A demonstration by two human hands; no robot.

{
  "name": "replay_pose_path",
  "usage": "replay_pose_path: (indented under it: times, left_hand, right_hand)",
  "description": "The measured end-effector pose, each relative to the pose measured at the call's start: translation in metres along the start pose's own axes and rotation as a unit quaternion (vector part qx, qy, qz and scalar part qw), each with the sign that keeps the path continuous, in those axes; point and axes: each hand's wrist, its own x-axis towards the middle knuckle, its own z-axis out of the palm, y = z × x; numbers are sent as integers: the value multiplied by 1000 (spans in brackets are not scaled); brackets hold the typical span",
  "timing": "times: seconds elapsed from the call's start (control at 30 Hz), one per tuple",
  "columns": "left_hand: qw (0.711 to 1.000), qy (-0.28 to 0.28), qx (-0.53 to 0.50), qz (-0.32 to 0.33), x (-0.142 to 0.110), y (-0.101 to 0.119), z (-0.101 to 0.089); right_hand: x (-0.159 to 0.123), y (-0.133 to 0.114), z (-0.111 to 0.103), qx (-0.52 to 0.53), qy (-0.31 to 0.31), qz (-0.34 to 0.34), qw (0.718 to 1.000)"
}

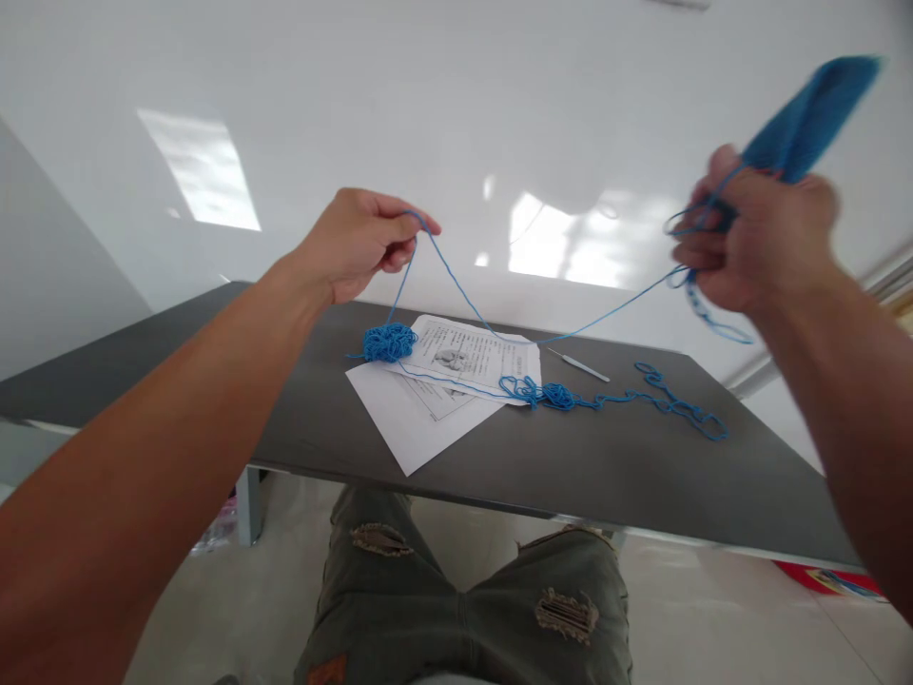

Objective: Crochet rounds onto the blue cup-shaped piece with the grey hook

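Observation:
My left hand point(360, 243) is raised above the dark table point(214, 371) and pinches a strand of blue yarn point(456, 285). From the pinch, one part of the strand drops to a small blue yarn clump point(389, 342) at the paper's left edge. My right hand point(756, 243) is closed around a blue crocheted piece point(809, 119) that sticks up and right, blurred by motion. Loops of yarn hang from this fist. A loose tangle of blue yarn point(613, 398) trails across the table under my right hand.
Two printed paper sheets point(456, 376) lie overlapped in the table's middle. A thin light crochet hook point(579, 365) rests just right of them. My knees in torn green trousers point(471, 590) show below the near edge. A red object point(827, 576) lies on the floor at right.

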Motion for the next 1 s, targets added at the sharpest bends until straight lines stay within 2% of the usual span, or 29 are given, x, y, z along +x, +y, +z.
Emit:
replay_pose_path:
  times: [0.07, 0.17, 0.23, 0.3, 0.4, 0.57, 0.67, 0.77, 0.9, 1.0]
  left_hand:
    - [996, 9, -78, 36, 1, 26, 16]
    - [986, -6, -142, 89, 2, 60, 36]
    - [973, -14, -180, 141, 2, 76, 43]
    - [964, -25, -194, 177, 2, 86, 44]
    - [963, -27, -188, 192, 0, 94, 38]
    - [971, -17, -173, 165, -8, 96, 30]
    - [979, -8, -128, 156, -9, 99, 33]
    - [982, 29, -75, 172, -10, 103, 39]
    - [984, 56, -10, 166, -12, 108, 46]
    - [983, 63, 8, 170, -13, 111, 50]
  right_hand:
    - [-33, 10, 56, 10, -14, 14, 1000]
    - [-75, 10, 126, 48, -115, 102, 987]
    - [-91, 6, 156, 82, -172, 128, 973]
    - [-97, 2, 173, 107, -212, 140, 961]
    - [-94, -2, 179, 123, -234, 137, 955]
    - [-89, -6, 173, 125, -196, 109, 966]
    - [-92, -10, 173, 158, -215, 129, 955]
    - [-94, -20, 174, 186, -231, 145, 944]
    - [-94, -32, 173, 153, -221, 167, 949]
    - [-95, -31, 175, 148, -222, 165, 950]
